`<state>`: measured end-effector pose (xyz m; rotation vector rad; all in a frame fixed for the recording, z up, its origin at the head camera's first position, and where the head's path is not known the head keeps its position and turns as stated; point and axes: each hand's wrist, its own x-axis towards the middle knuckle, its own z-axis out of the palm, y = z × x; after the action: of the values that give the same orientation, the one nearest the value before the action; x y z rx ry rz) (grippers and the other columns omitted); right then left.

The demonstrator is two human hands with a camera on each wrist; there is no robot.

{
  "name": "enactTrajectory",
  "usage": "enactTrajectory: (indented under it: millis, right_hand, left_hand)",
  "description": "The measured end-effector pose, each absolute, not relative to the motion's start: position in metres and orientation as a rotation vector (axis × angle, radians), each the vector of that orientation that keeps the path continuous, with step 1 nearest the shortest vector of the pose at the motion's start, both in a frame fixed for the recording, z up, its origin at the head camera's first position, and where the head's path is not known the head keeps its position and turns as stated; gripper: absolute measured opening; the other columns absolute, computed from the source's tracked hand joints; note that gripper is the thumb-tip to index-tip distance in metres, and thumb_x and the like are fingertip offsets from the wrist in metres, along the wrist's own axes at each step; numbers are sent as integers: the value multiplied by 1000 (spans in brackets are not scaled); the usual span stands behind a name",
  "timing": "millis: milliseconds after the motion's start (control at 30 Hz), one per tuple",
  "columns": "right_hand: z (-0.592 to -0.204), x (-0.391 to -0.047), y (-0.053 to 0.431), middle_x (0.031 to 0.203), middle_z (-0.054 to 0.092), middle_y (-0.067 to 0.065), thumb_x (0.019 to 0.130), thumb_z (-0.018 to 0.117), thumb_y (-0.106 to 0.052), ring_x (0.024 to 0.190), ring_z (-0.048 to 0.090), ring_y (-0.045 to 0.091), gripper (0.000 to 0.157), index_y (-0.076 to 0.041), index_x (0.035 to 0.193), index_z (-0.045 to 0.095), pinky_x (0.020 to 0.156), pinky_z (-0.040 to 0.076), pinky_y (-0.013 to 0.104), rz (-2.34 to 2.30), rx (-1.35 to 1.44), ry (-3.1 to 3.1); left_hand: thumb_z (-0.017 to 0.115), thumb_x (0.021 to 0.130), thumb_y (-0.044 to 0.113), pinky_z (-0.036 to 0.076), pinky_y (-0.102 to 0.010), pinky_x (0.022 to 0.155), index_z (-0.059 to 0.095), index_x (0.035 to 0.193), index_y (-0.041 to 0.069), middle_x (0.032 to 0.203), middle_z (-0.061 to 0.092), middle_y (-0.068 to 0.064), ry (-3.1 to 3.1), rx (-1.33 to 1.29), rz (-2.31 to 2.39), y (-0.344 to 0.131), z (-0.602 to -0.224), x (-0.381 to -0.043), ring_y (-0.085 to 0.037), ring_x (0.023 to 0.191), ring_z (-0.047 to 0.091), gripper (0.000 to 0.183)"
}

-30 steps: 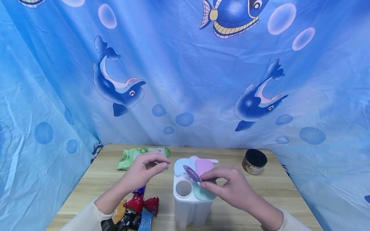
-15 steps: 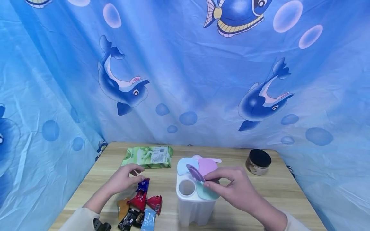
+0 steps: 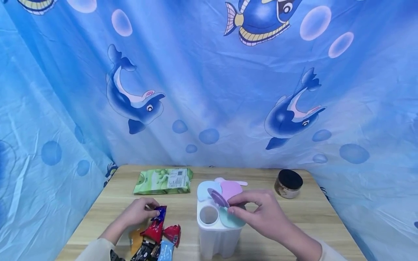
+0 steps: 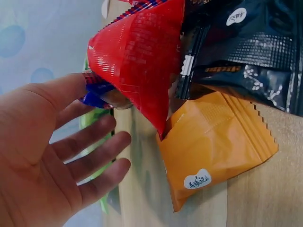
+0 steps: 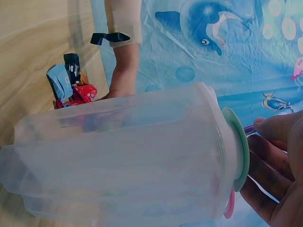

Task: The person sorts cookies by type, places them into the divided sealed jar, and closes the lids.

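My left hand (image 3: 138, 212) pinches the end of a blue snack packet (image 3: 160, 214), its other fingers spread loosely in the left wrist view. Crowded next to it lie red packets (image 3: 153, 231), an orange packet (image 4: 213, 146), black packets (image 4: 251, 52) and a light blue packet (image 3: 166, 251). Between thumb and fingers, my right hand (image 3: 261, 210) holds a purple lid (image 3: 218, 197), tilted up. Below the lid is the uncovered round opening (image 3: 209, 214) of a translucent white storage container (image 3: 215, 241). Light blue, pink and green lids cover the container's other openings; the green lid (image 5: 244, 151) sits closest to my right fingers.
A green pouch (image 3: 163, 181) lies at the back left of the wooden table (image 3: 300, 224). Behind the container is a white-and-pink scoop (image 3: 240, 183). A black-lidded jar (image 3: 289, 184) stands at the back right, before a blue sea-print curtain (image 3: 209, 90).
My left hand has come down and back from beside the green pouch to the snack packets and now pinches the blue one. The right hand keeps holding the purple lid up.
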<state>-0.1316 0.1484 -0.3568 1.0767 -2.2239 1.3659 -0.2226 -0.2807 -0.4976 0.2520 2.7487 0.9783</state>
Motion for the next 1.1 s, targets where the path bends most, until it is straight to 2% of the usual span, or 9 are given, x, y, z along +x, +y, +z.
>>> enactTrajectory:
  millis: [467, 633, 800, 1100]
  right_hand:
    - [-358, -131, 147, 90, 78, -9, 88, 82, -11, 80, 74, 6, 13, -19, 98, 80, 72, 60, 25, 1371, 1087, -2196]
    - [-358, -132, 147, 89, 78, -8, 88, 82, -12, 80, 74, 6, 12, -19, 97, 80, 72, 60, 25, 1365, 1079, -2205]
    - [-358, -132, 146, 89, 79, -6, 89, 81, -13, 80, 74, 6, 11, -18, 98, 80, 72, 60, 25, 1366, 1079, -2204]
    - [-358, -132, 148, 89, 78, -8, 89, 82, -14, 80, 74, 6, 11, -20, 98, 80, 73, 60, 26, 1364, 1053, -2231]
  left_hand:
    - [77, 90, 16, 57, -40, 78, 73, 114, 6, 101, 72, -3, 2727, 390, 1076, -279, -502, -225, -18, 89, 67, 26]
    - [77, 90, 15, 57, -37, 75, 69, 123, 2, 102, 70, -6, 2686, 348, 1141, -280, -503, -227, -19, 90, 67, 35]
    - [76, 91, 14, 57, -32, 72, 72, 120, 5, 104, 71, -6, 2701, 324, 1135, -281, -505, -228, -19, 89, 67, 31]
    - [77, 90, 13, 59, -30, 70, 72, 122, 4, 109, 73, -10, 2741, 191, 1286, -277, -491, -226, -18, 88, 70, 35]
